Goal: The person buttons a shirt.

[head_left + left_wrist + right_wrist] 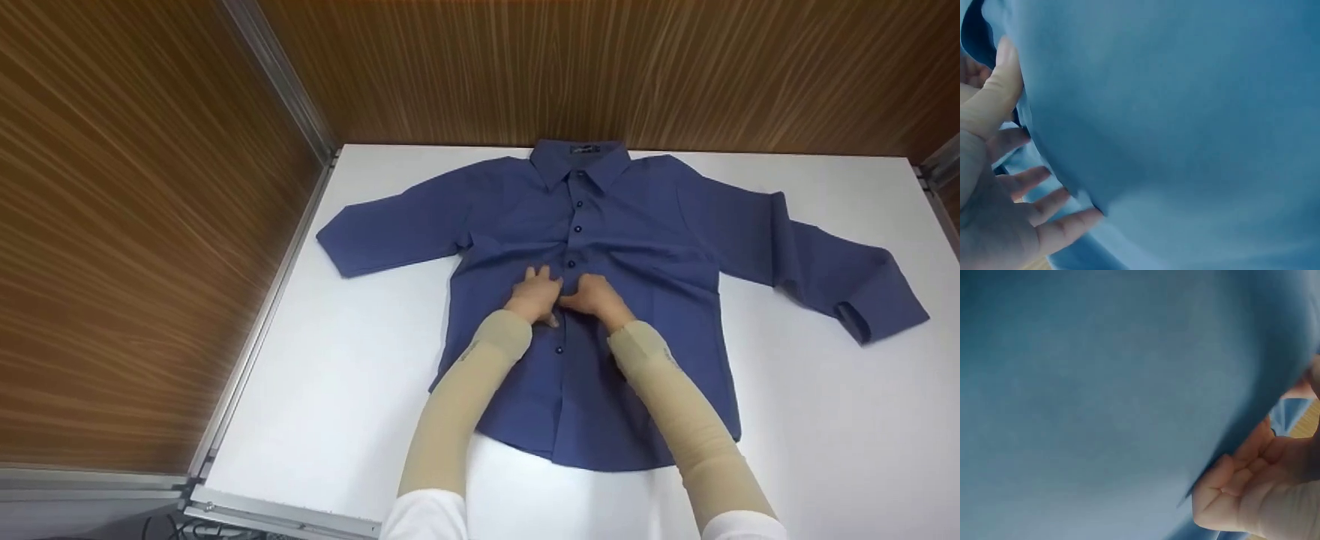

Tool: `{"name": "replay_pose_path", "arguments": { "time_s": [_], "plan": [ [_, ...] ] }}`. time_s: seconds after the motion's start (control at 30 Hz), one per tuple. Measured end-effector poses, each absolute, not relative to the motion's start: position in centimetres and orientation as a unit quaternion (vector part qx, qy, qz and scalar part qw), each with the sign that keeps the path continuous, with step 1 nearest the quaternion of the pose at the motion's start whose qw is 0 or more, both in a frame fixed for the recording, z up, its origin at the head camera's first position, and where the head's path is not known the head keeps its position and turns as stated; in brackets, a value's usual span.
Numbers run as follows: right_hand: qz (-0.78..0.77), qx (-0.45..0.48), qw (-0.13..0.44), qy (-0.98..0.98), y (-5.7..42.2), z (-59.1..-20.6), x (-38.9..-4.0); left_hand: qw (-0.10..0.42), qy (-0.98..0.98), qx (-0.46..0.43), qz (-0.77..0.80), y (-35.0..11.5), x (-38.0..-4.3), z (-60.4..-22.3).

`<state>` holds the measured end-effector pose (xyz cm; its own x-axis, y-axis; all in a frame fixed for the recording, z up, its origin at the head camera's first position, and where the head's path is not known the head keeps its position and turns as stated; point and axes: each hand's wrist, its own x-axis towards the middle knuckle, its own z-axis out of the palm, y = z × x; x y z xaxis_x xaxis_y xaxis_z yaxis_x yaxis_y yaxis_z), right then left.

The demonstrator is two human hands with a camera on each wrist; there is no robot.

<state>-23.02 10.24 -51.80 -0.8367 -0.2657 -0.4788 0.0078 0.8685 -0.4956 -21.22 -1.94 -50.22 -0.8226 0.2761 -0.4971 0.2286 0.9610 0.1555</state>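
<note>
A dark blue button-up shirt (510,202) lies front side up on the white table, its collar toward the back wall. Both hands are at its front opening, between two of the small dark buttons. My left hand (536,295) rests on the cloth left of the opening. Its fingers (1067,230) are spread and fairly straight against the fabric, thumb apart from them. From the other side, my right hand (596,295) grips the front edge with curled fingers (1213,484), thumb toward the left hand. The fingertips at the edge are partly hidden by cloth.
The shirt's left-side sleeve (405,225) lies short and flat, while the right-side sleeve (832,262) stretches out with folds. Wood-grain panels (525,67) stand at the back and left. A metal rail (262,517) runs along the table's front left edge.
</note>
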Motion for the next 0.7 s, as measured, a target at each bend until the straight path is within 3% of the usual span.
{"name": "replay_pose_path", "arguments": {
  "time_s": [0.2,0.43,0.7],
  "plan": [
    [-0.292,-0.076,0.293,0.907,11.5,-53.5,-24.3,0.254,0.952,0.142,0.096,-1.8,-21.1,-50.1],
    [-0.398,-0.063,0.314,0.859,13.1,-51.2,-23.1,0.233,0.957,0.114,0.132,-0.7,-21.1,-50.8],
    [-0.382,-0.092,0.306,0.867,13.5,-51.5,-23.2,0.262,0.944,0.073,0.188,0.3,-22.3,-52.6]
  ]
}}
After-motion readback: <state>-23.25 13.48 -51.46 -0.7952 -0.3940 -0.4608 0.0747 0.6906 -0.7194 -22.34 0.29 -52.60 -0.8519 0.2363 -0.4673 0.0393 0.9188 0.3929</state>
